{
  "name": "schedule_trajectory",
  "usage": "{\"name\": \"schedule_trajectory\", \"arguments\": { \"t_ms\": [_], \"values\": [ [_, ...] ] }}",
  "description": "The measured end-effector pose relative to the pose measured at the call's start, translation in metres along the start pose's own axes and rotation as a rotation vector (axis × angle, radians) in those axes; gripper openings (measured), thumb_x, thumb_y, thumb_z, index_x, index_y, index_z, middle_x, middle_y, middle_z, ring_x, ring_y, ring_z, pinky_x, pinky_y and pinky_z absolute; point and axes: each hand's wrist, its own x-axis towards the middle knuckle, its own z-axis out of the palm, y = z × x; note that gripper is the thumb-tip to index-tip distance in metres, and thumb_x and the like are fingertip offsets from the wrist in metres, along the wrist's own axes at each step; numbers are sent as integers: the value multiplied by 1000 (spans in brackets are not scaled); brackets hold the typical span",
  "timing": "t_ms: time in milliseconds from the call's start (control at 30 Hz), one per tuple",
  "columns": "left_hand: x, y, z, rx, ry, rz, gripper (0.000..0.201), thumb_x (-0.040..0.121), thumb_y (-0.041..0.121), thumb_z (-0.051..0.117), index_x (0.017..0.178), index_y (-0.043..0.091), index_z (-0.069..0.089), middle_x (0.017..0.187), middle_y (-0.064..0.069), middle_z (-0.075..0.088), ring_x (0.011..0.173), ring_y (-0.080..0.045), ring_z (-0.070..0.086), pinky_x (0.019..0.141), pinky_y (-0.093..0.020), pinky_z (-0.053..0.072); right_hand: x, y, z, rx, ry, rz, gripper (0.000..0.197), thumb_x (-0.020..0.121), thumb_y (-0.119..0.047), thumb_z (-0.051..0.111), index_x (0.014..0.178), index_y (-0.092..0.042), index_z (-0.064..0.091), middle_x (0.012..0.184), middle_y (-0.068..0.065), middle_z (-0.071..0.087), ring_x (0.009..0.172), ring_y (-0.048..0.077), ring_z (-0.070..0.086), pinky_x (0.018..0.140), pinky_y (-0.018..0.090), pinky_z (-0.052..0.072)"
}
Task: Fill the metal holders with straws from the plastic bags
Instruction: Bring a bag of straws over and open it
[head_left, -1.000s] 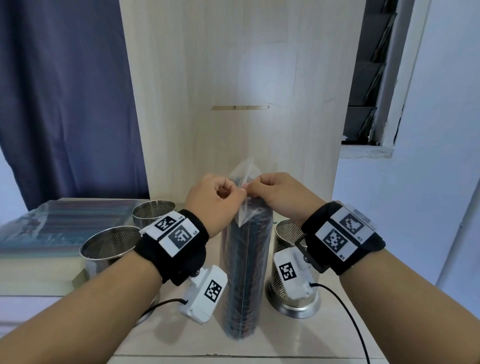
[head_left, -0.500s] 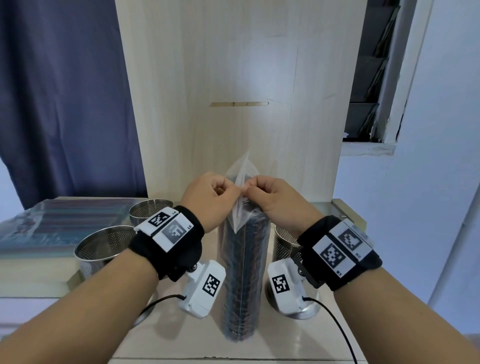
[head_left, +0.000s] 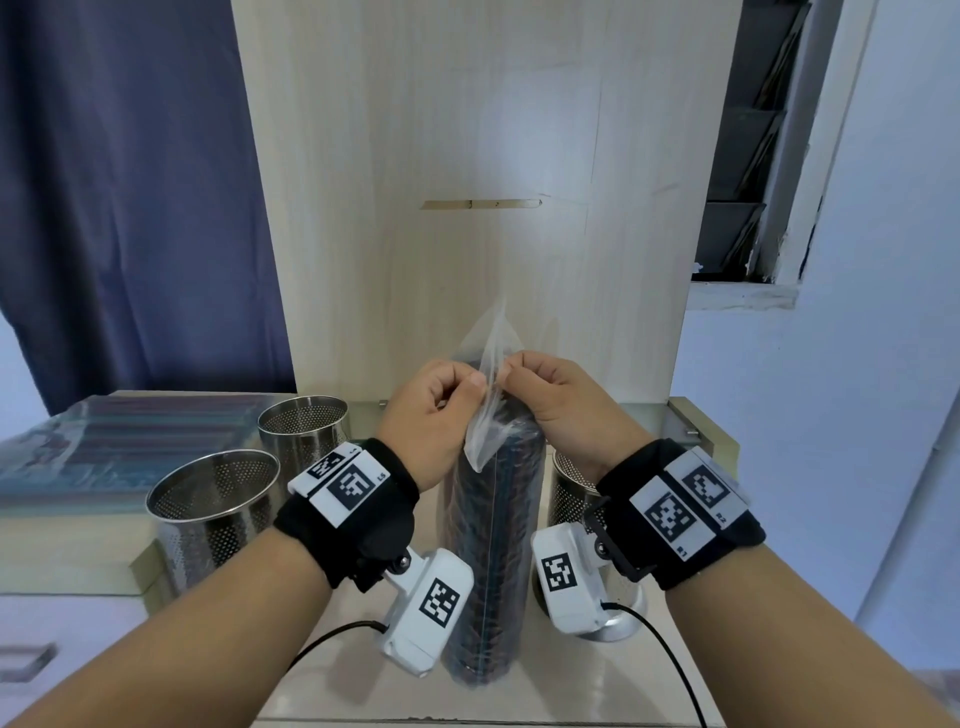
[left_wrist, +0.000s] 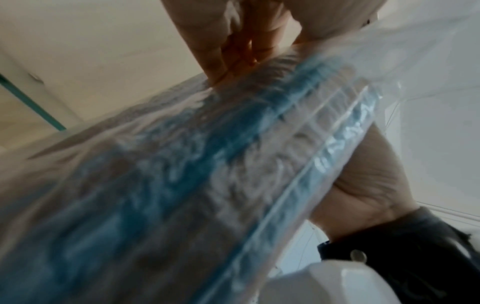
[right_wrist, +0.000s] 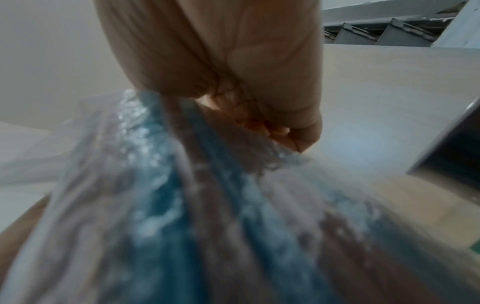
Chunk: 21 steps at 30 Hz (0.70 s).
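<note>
I hold a clear plastic bag packed with dark and blue straws upright on the pale table right in front of me. My left hand pinches the loose film at the bag's top between thumb and curled fingers, and my right hand pinches the same film from the other side, so the two sets of fingertips nearly meet over the bundle. Above my knuckles a thin point of plastic sticks up (it looks crumpled and empty there). Whether the top is already parted I cannot tell.

From my left wrist the bag fills most of the view, blurred, with a blue streak of straws inside, and my fingers are curled in at its upper end. From my right wrist I see much the same: my hand closed on the film and the bag running down below it.

Three perforated metal holders stand on the table: a near one to my left, a second behind it, and a third just right of the bag, mostly hidden behind my right wrist. Further left lies a flat stack of more bagged straws. A light wooden panel rises behind everything.
</note>
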Motion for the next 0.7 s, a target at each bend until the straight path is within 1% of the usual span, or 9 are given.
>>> {"name": "schedule_trajectory", "arguments": {
  "t_ms": [133, 200, 267, 300, 367, 433, 467, 567, 700],
  "values": [
    [-1, 4, 2, -43, 7, -39, 20, 82, 37, 54, 78, 21, 64, 87, -6, 62, 80, -17, 56, 79, -36, 47, -2, -4, -1, -8, -15, 23, 33, 99, -7, 49, 68, -15, 55, 59, -8, 55, 57, 6, 49, 60, 19, 42],
    [-1, 5, 2, -85, -2, -83, 20, 92, 30, 55, 78, 18, 63, 83, -6, 63, 77, -18, 56, 77, -35, 47, -2, -5, -1, 4, -4, 35, 31, 98, -8, 49, 68, -12, 54, 61, -2, 54, 58, 10, 48, 61, 22, 40],
    [-2, 6, 0, -156, -17, -142, 24, 100, 17, 50, 81, 10, 62, 80, -9, 63, 74, -19, 56, 73, -31, 47, -3, -5, -1, 48, 15, 44, 19, 95, -13, 50, 79, -5, 56, 73, 11, 51, 69, 20, 46, 66, 29, 38],
    [-2, 6, -1, -167, -23, -156, 23, 99, 19, 51, 84, 6, 63, 83, -12, 64, 77, -21, 56, 74, -31, 47, -3, -5, -1, 74, 24, 49, 14, 94, -13, 50, 86, -4, 58, 78, 13, 50, 74, 23, 45, 67, 31, 38],
    [-2, 8, -4, -128, -31, -150, 40, 86, 37, 60, 88, -3, 64, 85, -19, 63, 78, -24, 55, 76, -34, 46, -4, -6, -1, 102, 38, 63, 12, 93, -12, 51, 90, -4, 59, 80, 14, 50, 75, 24, 44, 67, 31, 38],
    [0, 13, -6, -76, -31, -149, 55, 73, 46, 58, 86, -7, 63, 77, -17, 61, 71, -23, 52, 72, -35, 42, -5, -8, 0, 100, 44, 73, 13, 85, -16, 53, 86, -5, 59, 80, 13, 49, 75, 23, 43, 70, 32, 37],
    [2, 15, -7, -58, -26, -154, 52, 74, 44, 57, 83, -7, 62, 72, -14, 58, 68, -22, 50, 69, -34, 40, -5, -9, 0, 83, 50, 78, 13, 83, -18, 53, 81, -6, 59, 78, 12, 49, 73, 22, 44, 71, 31, 36],
    [13, 21, -11, -17, 9, -191, 31, 87, 34, 66, 74, 7, 59, 61, -4, 55, 57, -17, 47, 60, -29, 39, -1, -15, -2, 0, 89, 88, 16, 93, -15, 53, 78, -10, 53, 70, 2, 53, 61, 9, 50, 60, 19, 40],
    [18, 27, -15, 23, -20, -183, 16, 84, 11, 72, 86, 14, 56, 48, 9, 59, 42, -3, 50, 51, -20, 42, 9, -21, -5, -133, 133, 106, 15, 93, -23, 64, 86, -15, 52, 66, -4, 65, 58, 8, 59, 61, 24, 43]
  ]
}}
